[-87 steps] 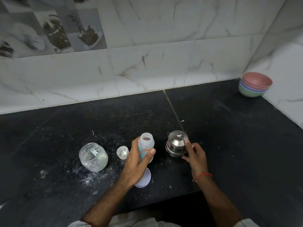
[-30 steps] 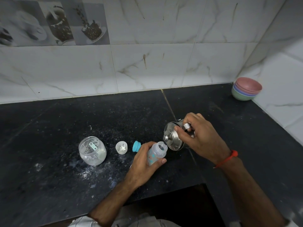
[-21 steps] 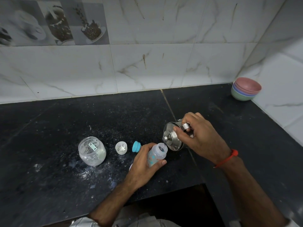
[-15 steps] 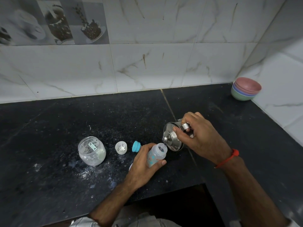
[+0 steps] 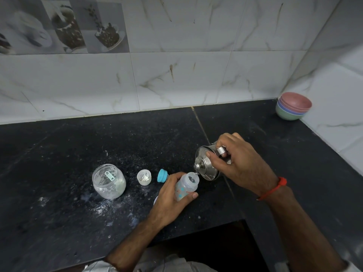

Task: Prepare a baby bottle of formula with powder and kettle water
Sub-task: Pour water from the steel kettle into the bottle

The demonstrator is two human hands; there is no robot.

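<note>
My left hand (image 5: 170, 197) grips a small clear baby bottle (image 5: 186, 186) with coloured dots, tilted with its open mouth toward the right. My right hand (image 5: 238, 163) holds a small steel kettle (image 5: 204, 166) tipped over to the left, thumb pressed on its lid. The kettle's spout sits right at the bottle's mouth, and a thin stream of water runs in. A clear jar of white powder (image 5: 109, 181) with a scoop inside stands open to the left.
A clear cap (image 5: 144, 177) and a teal nipple ring (image 5: 162, 175) lie between jar and bottle. A white lid (image 5: 155, 201) peeks out under my left hand. Powder is spilled on the black counter (image 5: 59, 222). Stacked bowls (image 5: 293, 107) stand in the far right corner.
My right hand lifted the kettle off the counter and tipped it toward the bottle. My left hand tilted the bottle to meet the spout. Over the last second both hands barely moved.
</note>
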